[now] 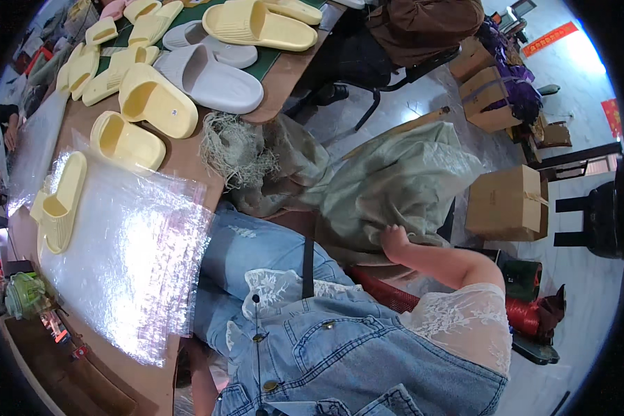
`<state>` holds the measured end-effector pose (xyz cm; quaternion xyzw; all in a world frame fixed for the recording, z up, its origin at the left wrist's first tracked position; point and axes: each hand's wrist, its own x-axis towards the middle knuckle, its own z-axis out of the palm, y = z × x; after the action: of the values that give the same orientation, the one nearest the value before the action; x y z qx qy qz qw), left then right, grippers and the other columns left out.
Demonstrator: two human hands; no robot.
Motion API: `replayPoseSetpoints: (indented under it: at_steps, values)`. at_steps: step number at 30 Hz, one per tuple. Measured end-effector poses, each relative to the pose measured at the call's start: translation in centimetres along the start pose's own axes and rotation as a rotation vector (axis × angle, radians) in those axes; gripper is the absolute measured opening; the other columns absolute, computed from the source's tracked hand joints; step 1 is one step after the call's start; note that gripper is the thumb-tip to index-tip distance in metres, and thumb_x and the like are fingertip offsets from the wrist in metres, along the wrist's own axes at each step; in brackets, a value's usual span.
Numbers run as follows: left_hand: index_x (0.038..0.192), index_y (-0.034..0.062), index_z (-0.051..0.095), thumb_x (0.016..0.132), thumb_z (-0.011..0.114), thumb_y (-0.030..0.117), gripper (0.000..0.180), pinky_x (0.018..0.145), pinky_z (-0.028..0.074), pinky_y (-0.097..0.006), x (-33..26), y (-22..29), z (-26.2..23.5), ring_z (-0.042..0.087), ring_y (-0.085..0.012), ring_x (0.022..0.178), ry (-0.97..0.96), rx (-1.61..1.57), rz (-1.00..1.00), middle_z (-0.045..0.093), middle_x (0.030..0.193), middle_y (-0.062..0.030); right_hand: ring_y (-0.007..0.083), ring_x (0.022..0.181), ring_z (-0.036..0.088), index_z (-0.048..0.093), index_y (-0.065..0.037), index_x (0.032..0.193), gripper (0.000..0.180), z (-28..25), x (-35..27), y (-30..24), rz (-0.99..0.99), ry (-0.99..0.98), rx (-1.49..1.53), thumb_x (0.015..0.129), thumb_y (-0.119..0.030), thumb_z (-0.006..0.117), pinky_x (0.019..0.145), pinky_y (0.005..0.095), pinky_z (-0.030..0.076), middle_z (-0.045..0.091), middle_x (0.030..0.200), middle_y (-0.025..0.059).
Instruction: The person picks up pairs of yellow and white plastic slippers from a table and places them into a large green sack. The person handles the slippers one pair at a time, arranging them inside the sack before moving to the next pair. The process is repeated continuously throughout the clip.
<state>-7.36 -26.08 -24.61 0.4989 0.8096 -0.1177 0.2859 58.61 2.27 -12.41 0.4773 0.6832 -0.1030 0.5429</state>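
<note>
My right arm reaches out to the right, and my right hand (395,243) is closed on the rim of a large greenish woven sack (402,177). The sack's inside is hidden from me. At the lower left, my left hand (196,352) is low beside the table edge, with its fingers hidden. Nearest to it on the table lies a stack of clear plastic bags (118,256). A pair of yellow slippers (66,204) rests on the left part of these bags. More yellow slippers (158,104) and grey slippers (211,80) lie farther up the table.
A tangle of pale green string (236,149) hangs by the table edge. Cardboard boxes (503,204) stand on the floor to the right, near a black stool (589,218). Another person sits on a chair (409,75) beyond the table. A green fan (26,295) is at the far left.
</note>
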Motion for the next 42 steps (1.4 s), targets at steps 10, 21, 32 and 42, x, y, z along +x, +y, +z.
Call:
replayPoseSetpoints:
  at_steps: [10,21,32,42]
  values:
    - [0.106,0.0033,0.066,0.094,0.047,0.038,0.041,0.086,0.049,-0.047,0.1,0.5,-0.7,0.059,-0.0379,0.105,0.006,0.035,0.034,0.062,0.112,-0.0239,0.0398,0.137,0.030,0.003,-0.004,0.152,0.132,-5.5,10.9,-2.0,-0.216,0.231,-0.144,0.061,-0.062,0.078,0.098,0.0571,0.036,0.008,0.157,0.0218]
    - [0.106,0.0033,0.066,0.093,0.047,0.038,0.042,0.086,0.049,-0.047,1.0,1.0,-2.1,0.059,-0.0381,0.106,0.018,0.073,0.075,0.062,0.112,-0.0243,0.0356,0.087,0.066,0.069,-0.001,0.092,0.033,-7.8,6.5,1.4,-0.694,0.297,0.396,0.079,-0.031,0.067,0.072,0.0454,0.053,0.068,0.090,0.0186]
    - [0.106,0.0033,0.066,0.093,0.047,0.039,0.042,0.086,0.048,-0.047,1.6,1.2,-1.0,0.058,-0.0384,0.107,0.038,0.074,0.133,0.061,0.113,-0.0247,0.0191,0.091,0.064,0.065,-0.003,0.111,0.035,2.1,-21.4,26.7,0.078,1.361,2.362,0.089,-0.029,0.058,0.083,0.0332,0.050,0.067,0.103,0.0068]
    - [0.106,0.0033,0.066,0.093,0.048,0.039,0.043,0.086,0.048,-0.047,1.0,0.3,-1.1,0.058,-0.0386,0.107,0.070,0.101,0.144,0.061,0.114,-0.0250,0.0334,0.105,0.064,0.071,-0.010,0.111,0.041,25.0,-13.8,23.1,1.674,0.357,1.306,0.082,-0.038,0.062,0.088,0.0413,0.051,0.066,0.114,0.0176]
